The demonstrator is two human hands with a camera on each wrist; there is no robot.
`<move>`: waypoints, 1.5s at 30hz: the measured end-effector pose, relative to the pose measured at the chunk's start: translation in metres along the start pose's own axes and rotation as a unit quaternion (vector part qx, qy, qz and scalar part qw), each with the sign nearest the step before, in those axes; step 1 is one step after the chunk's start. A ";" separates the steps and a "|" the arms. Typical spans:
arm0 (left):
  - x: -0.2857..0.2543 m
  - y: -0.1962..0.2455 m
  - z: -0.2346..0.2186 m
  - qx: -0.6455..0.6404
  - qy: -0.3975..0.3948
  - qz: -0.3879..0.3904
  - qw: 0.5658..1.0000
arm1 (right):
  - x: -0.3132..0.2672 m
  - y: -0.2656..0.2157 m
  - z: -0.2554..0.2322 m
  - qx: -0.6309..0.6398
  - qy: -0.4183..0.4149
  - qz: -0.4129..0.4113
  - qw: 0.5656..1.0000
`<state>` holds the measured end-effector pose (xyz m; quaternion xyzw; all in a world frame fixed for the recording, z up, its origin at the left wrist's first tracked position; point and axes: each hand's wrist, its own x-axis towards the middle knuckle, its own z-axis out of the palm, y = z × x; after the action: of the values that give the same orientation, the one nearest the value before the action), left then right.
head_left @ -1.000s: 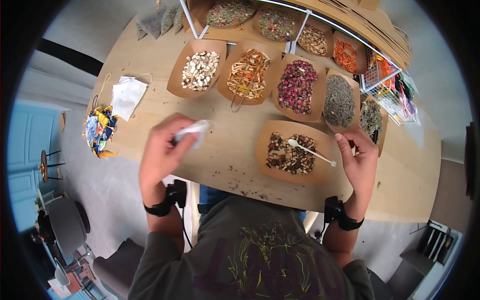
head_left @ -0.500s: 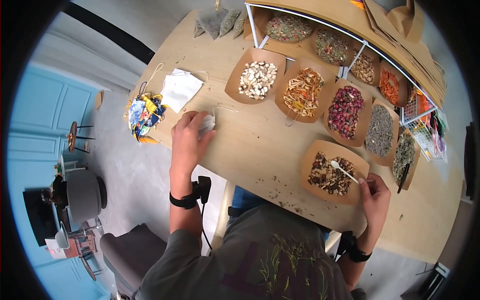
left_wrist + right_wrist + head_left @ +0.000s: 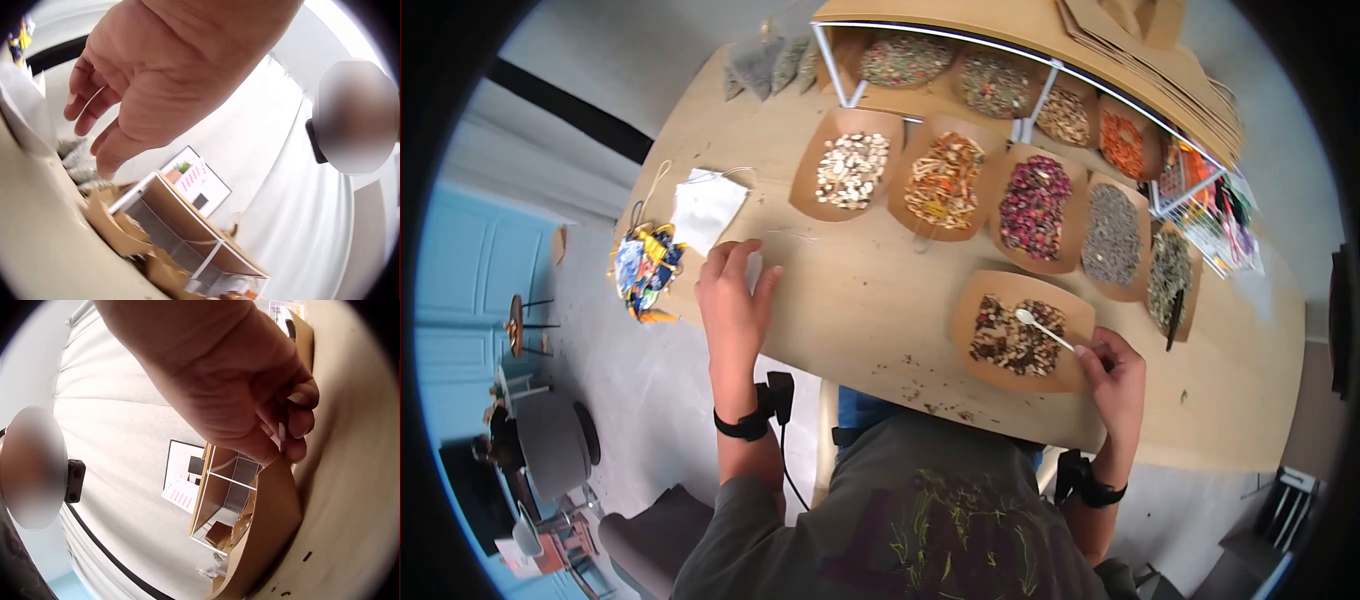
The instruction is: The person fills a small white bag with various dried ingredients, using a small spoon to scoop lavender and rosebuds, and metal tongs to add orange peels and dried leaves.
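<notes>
Over the table's left side hovers my left hand (image 3: 735,300), fingers loosely bent and thumb apart. Just beyond its fingertips a small white drawstring pouch (image 3: 26,112) sits on the table in the left wrist view. From above, the hand hides most of it, and its thin string trails right. My right hand (image 3: 1118,385) pinches the handle end of a small white spoon (image 3: 1045,330) at the right rim of a brown paper tray (image 3: 1060,296). The spoon's bowl lies over a dark and tan dried mix (image 3: 1000,345) in that tray.
Paper trays of pale slices (image 3: 852,170), orange-and-tan strips (image 3: 943,180), rosebuds (image 3: 1036,205) and grey-green herbs (image 3: 1112,235) line the back. Behind them stands a shelf (image 3: 960,35). At left lie white pouches (image 3: 708,208) and patterned sachets (image 3: 645,265). Crumbs dot the front edge.
My left hand has set the white pouch down on the table and loosened from it. The right hand has come down to the spoon's handle. The head view has shifted.
</notes>
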<state>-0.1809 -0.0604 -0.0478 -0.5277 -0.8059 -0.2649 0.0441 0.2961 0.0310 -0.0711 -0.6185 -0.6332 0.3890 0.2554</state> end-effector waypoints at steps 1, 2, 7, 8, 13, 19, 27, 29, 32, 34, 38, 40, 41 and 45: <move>-0.001 0.015 0.001 -0.060 -0.017 0.023 0.998 | -0.001 -0.001 0.001 -0.005 0.007 0.005 1.000; -0.004 0.031 0.005 -0.101 -0.052 0.035 0.993 | 0.000 -0.002 0.003 0.002 0.000 -0.014 1.000; -0.011 0.102 0.031 -0.228 -0.213 0.100 0.945 | 0.001 -0.008 0.003 -0.016 -0.023 -0.066 0.997; -0.011 0.112 0.036 -0.228 -0.212 0.153 0.938 | 0.000 -0.007 0.001 -0.016 -0.020 -0.067 0.997; -0.011 0.135 0.051 -0.233 -0.278 0.191 0.912 | -0.003 -0.004 -0.009 -0.012 -0.032 -0.062 0.998; -0.013 0.146 0.062 -0.267 -0.285 0.142 0.909 | -0.011 0.003 -0.012 -0.007 -0.072 -0.077 0.994; -0.017 0.134 0.055 -0.323 -0.293 0.098 0.894 | -0.020 0.002 -0.038 -0.005 -0.107 -0.162 0.981; -0.016 0.123 0.040 -0.342 -0.279 0.068 0.895 | -0.025 0.007 -0.045 0.103 -0.096 -0.123 0.982; -0.008 0.092 0.014 -0.402 -0.272 -0.025 0.874 | -0.028 0.012 -0.047 0.169 -0.085 -0.129 0.973; 0.003 0.063 -0.002 -0.448 -0.242 -0.094 0.855 | -0.027 0.013 -0.044 0.202 -0.082 -0.131 0.967; 0.047 -0.004 -0.022 -0.477 -0.151 -0.140 0.855 | -0.021 0.006 -0.032 0.255 -0.088 -0.092 0.959; 0.076 -0.033 -0.018 -0.457 -0.112 -0.181 0.864 | -0.019 0.003 -0.025 0.267 -0.094 -0.087 0.955; 0.092 -0.051 -0.010 -0.427 -0.097 -0.194 0.878 | -0.019 0.002 -0.021 0.272 -0.101 -0.079 0.954; 0.146 -0.089 0.021 -0.428 -0.054 -0.260 0.864 | -0.021 -0.002 -0.011 0.251 -0.122 -0.065 0.958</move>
<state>-0.3182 0.0432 -0.0485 -0.2799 -0.7226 -0.5565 -0.2999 0.3063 0.0126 -0.0602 -0.4398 -0.5807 0.5903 0.3479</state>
